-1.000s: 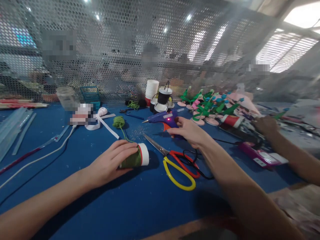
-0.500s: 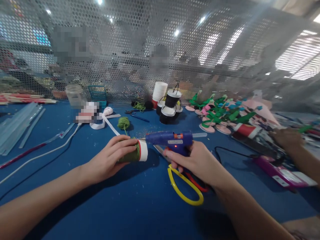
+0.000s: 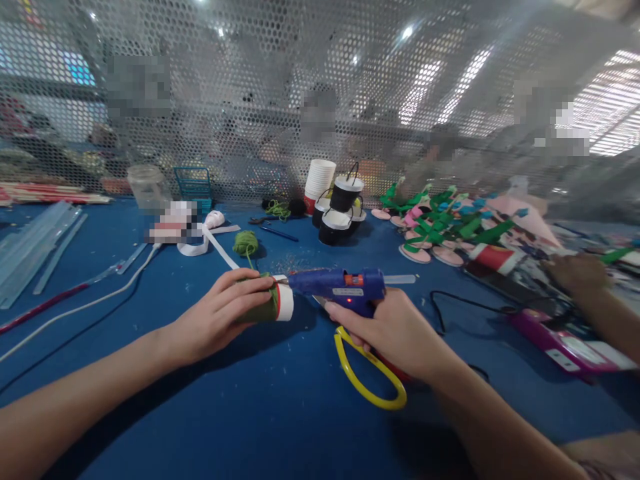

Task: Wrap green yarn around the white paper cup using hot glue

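Note:
My left hand (image 3: 225,310) is wrapped round a paper cup (image 3: 285,303) lying on its side, its body wound with green yarn and its white end with a red line facing right. A strand runs from the cup to a small green yarn ball (image 3: 246,243) behind it. In my right hand (image 3: 395,327) is a blue glue gun (image 3: 337,285) with a lit red light and a clear glue stick out of its back. The gun's nozzle is at the cup's upper edge. Under my right hand lie scissors (image 3: 373,387) with yellow and red handles, partly covered.
Clear glue sticks (image 3: 37,250), white ribbon (image 3: 220,248) and a white cable (image 3: 100,300) lie left. Behind stand stacked white cups (image 3: 320,179) and small black pails (image 3: 335,227). Green felt pieces (image 3: 440,227), a purple power strip (image 3: 555,337) and another person's hand (image 3: 577,277) are right.
The glue gun has dipped slightly and moved a little left, bringing its nozzle onto the cup's edge. My left hand keeps its hold on the cup.

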Motion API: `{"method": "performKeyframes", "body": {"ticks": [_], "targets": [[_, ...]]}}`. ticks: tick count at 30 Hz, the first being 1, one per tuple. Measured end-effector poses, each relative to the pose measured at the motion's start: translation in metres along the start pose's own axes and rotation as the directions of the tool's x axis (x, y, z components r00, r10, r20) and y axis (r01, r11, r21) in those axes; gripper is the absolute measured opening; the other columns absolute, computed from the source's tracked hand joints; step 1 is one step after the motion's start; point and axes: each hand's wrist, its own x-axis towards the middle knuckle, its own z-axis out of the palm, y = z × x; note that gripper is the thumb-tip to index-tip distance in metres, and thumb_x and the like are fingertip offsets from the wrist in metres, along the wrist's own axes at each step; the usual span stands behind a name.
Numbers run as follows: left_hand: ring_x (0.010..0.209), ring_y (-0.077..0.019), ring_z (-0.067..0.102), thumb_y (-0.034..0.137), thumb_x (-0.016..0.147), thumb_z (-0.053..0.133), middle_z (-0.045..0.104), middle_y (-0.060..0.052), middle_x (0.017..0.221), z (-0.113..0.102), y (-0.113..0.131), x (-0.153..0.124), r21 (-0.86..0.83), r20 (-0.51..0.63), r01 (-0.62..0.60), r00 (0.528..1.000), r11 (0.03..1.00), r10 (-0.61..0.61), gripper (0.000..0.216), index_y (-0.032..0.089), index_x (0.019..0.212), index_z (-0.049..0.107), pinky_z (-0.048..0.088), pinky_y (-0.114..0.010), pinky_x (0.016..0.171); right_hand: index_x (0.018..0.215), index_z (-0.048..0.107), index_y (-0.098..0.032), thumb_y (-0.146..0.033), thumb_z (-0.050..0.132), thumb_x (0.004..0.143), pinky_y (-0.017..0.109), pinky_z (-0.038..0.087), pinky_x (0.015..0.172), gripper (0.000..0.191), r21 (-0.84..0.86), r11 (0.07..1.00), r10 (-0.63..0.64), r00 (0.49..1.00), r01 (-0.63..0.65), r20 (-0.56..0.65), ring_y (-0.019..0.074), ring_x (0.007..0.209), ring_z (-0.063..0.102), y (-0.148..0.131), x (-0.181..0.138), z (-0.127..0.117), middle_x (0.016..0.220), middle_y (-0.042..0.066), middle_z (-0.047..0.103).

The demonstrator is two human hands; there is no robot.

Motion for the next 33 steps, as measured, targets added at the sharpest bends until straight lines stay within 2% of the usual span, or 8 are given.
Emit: {"method": "performKeyframes", "body": {"ticks": [7, 14, 18, 26, 33], "targets": [[0.116, -0.0260, 0.042, 0.011, 0.083, 0.054, 0.054, -0.016, 0.117, -0.0002, 0.0000, -0.0003, -0.021, -0.017, 0.041, 0.999, 0.999, -0.041, 0.037, 0.014, 0.117, 0.042, 0.045, -0.046, 0.091, 0.048, 0.045, -0.020, -0.037, 0.055, 0.072, 0.022, 0.036, 0.035, 0.032, -0.066, 0.997, 0.029, 1.000, -0.029, -0.012, 0.0090, 0.031, 0.041, -0.0018, -0.0027, 0.0001, 0.035, -0.005, 0.045], [0.114, -0.0251, 0.044, 0.014, 0.083, 0.055, 0.053, -0.015, 0.116, 0.0009, -0.0004, 0.0002, -0.089, -0.040, 0.087, 0.995, 0.992, -0.090, 0.036, 0.014, 0.116, 0.042, 0.044, -0.046, 0.092, 0.054, 0.049, -0.020, -0.032, 0.055, 0.071, 0.023, 0.037, 0.039, 0.022, -0.111, 0.992, -0.062, 0.998, 0.057, -0.034, 0.0105, 0.035, 0.043, -0.0019, -0.0043, 0.0009, 0.037, -0.006, 0.046], [0.113, -0.0248, 0.045, 0.014, 0.081, 0.058, 0.054, -0.014, 0.115, 0.0015, -0.0004, 0.0007, -0.104, -0.055, 0.113, 0.991, 0.988, -0.119, 0.038, 0.016, 0.116, 0.043, 0.044, -0.046, 0.092, 0.052, 0.048, -0.021, -0.032, 0.054, 0.071, 0.023, 0.038, 0.038, 0.023, -0.127, 0.985, -0.120, 0.992, 0.115, -0.029, 0.0118, 0.037, 0.046, -0.0003, -0.0058, 0.0006, 0.037, -0.005, 0.047], [0.111, -0.0244, 0.046, 0.013, 0.081, 0.057, 0.054, -0.015, 0.114, -0.0005, -0.0004, 0.0023, -0.115, -0.061, 0.125, 0.989, 0.985, -0.133, 0.038, 0.015, 0.116, 0.043, 0.044, -0.046, 0.090, 0.052, 0.051, -0.021, -0.030, 0.053, 0.071, 0.023, 0.037, 0.037, 0.021, -0.173, 0.968, -0.186, 0.982, 0.183, -0.004, 0.0136, 0.039, 0.049, 0.0006, -0.0081, 0.0005, 0.039, -0.003, 0.049], [0.114, -0.0247, 0.044, 0.013, 0.083, 0.054, 0.053, -0.016, 0.115, -0.0004, 0.0010, 0.0013, -0.084, -0.046, 0.062, 0.997, 0.994, -0.066, 0.035, 0.013, 0.116, 0.042, 0.044, -0.046, 0.092, 0.047, 0.043, -0.022, -0.033, 0.053, 0.072, 0.024, 0.035, 0.037, 0.029, -0.147, 0.980, -0.136, 0.990, 0.131, -0.025, 0.0122, 0.037, 0.044, -0.0019, -0.0075, -0.0016, 0.036, -0.004, 0.045]]}}
